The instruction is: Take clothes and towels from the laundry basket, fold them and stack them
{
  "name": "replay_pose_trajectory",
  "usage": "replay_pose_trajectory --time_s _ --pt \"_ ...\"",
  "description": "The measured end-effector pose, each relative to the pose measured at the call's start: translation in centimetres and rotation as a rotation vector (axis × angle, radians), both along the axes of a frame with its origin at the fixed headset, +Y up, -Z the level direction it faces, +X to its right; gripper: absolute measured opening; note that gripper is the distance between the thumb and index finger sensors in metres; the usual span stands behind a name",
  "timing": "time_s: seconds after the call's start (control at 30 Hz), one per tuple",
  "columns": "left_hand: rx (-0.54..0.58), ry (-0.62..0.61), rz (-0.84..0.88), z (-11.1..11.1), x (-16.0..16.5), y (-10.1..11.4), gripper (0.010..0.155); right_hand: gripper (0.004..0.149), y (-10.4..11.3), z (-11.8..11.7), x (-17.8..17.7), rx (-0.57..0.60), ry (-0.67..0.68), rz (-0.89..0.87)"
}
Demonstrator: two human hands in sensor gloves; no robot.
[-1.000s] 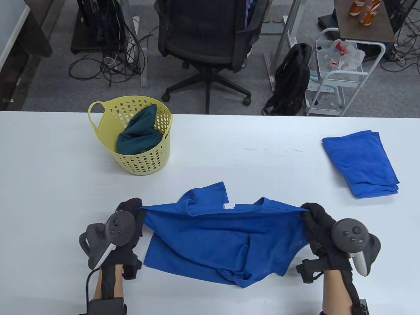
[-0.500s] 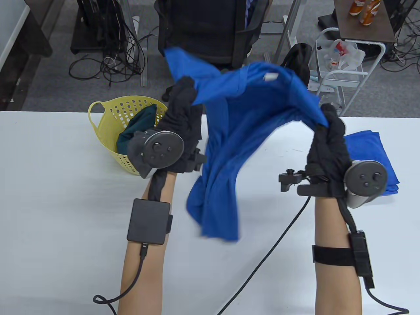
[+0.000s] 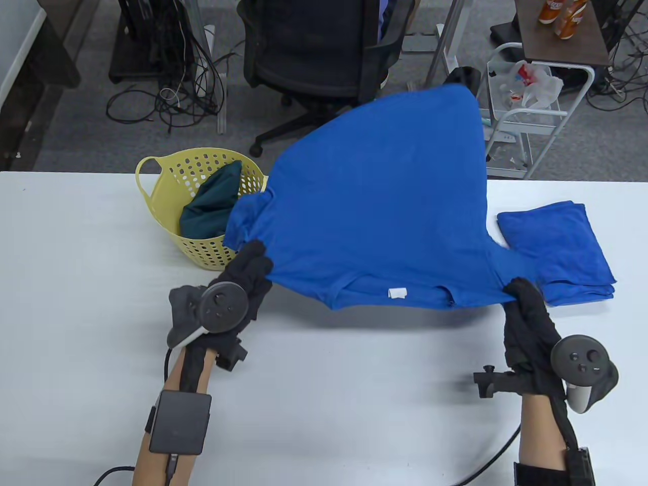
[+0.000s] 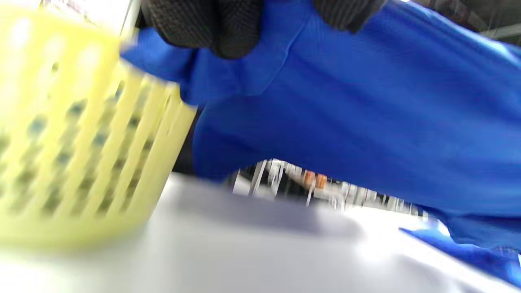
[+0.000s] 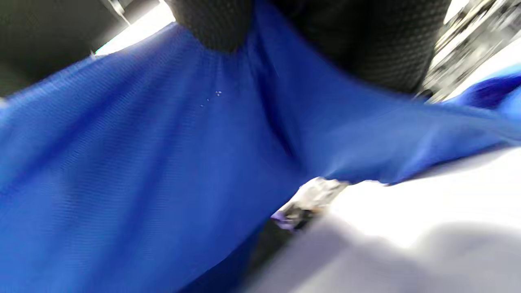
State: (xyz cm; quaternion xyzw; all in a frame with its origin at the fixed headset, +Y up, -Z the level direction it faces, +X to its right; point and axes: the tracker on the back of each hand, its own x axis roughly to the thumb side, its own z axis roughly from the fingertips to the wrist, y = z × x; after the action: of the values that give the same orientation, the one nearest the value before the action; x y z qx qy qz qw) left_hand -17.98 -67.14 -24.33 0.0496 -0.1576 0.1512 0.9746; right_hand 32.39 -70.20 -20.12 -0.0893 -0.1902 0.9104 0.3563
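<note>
Blue shirt apparently airborne; both hands gripping.

Office clutter beyond the table

A black chair stands behind it, cables tangled on the floor to the left, a white cart holding a plastic bag to the right, bottles above.

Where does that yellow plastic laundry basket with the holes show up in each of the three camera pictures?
Table view: yellow perforated plastic laundry basket stands upper left on the white table.
Left wrist view: the basket, blurred, fills the left side.
Right wrist view: not in it.
Shared landmark: the blue T-shirt held by both hands.
</note>
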Motion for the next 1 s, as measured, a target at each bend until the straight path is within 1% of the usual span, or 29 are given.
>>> replay_pose_trajectory --time_s 0.07,0.1,0.17,0.2,0.3,0.33,0.37,0.4,0.43,0.47,0.5,0.53,0.57,0.6,0.63,0.67,0.7,0.73,0.77,0.8,0.83,0.87,0.9,0.93,0.97,1.0 --pt "-0.087 -0.011 0.019 1.6 0.5 -2.8 0.045 0.041 -1.5 0.6 0.2 -0.127 -0.030 0.039" --pt "-0.107 -0.003 0.027 2.0 0.5 -3.5 0.045 0.041 -1.7 0.6 0.3 -0.140 -0.024 0.034" --pt "-0.142 0.028 0.058 2.7 0.7 -4.9 0.045 0.041 -1.9 0.5 0.5 -0.240 0.003 0.010" --pt "-0.157 0.040 0.058 3.0 0.6 -5.4 0.045 0.041 -1.9 0.6 0.5 -0.246 0.014 0.014" --pt "-0.107 0.046 0.051 3.9 -0.1 -6.0 0.044 0.040 -1.8 0.7 0.5 -0.283 0.054 0.101" --pt "-0.059 0.060 0.034 4.2 -0.3 -5.8 0.043 0.040 -1.7 0.8 0.6 -0.301 0.079 0.125" --pt "-0.029 0.058 0.004 4.5 -0.5 -5.3 0.043 0.040 -1.5 0.9 0.7 -0.273 0.080 0.114" --pt "0.054 0.058 -0.016 5.0 -0.6 -4.2 0.043 0.040 -0.8 1.3 0.6 -0.119 0.071 0.083" --pt "0.137 0.062 -0.006 5.6 -0.6 -3.1 0.043 0.040 -0.2 1.5 0.6 -0.004 0.076 0.059" --pt "0.181 0.054 0.004 6.1 -0.5 -2.3 0.043 0.039 0.4 1.7 0.5 0.074 0.087 0.037" --pt "0.209 0.047 -0.002 6.6 -0.2 -1.6 0.043 0.039 1.0 2.0 0.4 0.101 0.099 0.033" --pt "0.228 0.042 -0.056 7.0 0.0 -1.1 0.042 0.038 1.6 2.4 0.3 0.106 0.129 0.057" --pt "0.218 0.046 -0.112 7.2 0.2 -1.0 0.042 0.035 1.8 2.5 0.3 0.099 0.164 0.087" --pt "0.184 0.052 -0.201 7.3 0.4 -1.2 0.041 0.033 1.8 2.6 0.1 0.069 0.186 0.124" --pt "0.080 0.044 -0.307 7.2 0.7 -1.8 0.040 0.032 1.5 2.5 -0.1 -0.018 0.234 0.177" --pt "0.001 0.041 -0.352 7.0 0.8 -2.2 0.040 0.031 1.2 2.4 -0.3 -0.086 0.272 0.211" --pt "-0.140 0.040 -0.400 6.6 0.9 -3.1 0.040 0.031 0.5 1.9 -0.7 -0.241 0.348 0.259" --pt "-0.272 0.037 -0.419 6.2 0.9 -4.1 0.041 0.031 -0.4 1.4 -1.2 -0.405 0.392 0.289" --pt "-0.330 0.033 -0.415 5.9 0.9 -4.8 0.041 0.032 -1.1 1.1 -1.6 -0.524 0.406 0.313" --pt "-0.387 0.014 -0.387 5.5 0.8 -5.8 0.041 0.033 -2.5 0.6 -2.3 -0.722 0.422 0.387" --pt "-0.443 0.000 -0.368 5.3 0.7 -6.7 0.041 0.035 -3.2 0.4 -2.6 -0.774 0.423 0.438" --pt "-0.487 0.000 -0.360 5.2 0.6 -7.2 0.042 0.038 -3.9 0.2 -2.9 -0.788 0.424 0.469" --pt "-0.529 -0.001 -0.356 5.1 0.5 -7.9 0.045 0.047 -5.1 -0.1 -3.3 -0.838 0.443 0.478" --pt "-0.545 0.002 -0.356 5.0 0.5 -8.2 0.051 0.055 -5.4 -0.2 -3.4 -0.852 0.447 0.469" --pt "-0.562 0.009 -0.346 4.9 0.4 -8.6 0.058 0.060 -5.4 -0.3 -3.7 -0.822 0.443 0.458" --pt "-0.568 0.045 -0.327 4.7 0.4 -8.9 0.059 0.060 -5.3 -0.4 -3.9 -0.801 0.419 0.472"
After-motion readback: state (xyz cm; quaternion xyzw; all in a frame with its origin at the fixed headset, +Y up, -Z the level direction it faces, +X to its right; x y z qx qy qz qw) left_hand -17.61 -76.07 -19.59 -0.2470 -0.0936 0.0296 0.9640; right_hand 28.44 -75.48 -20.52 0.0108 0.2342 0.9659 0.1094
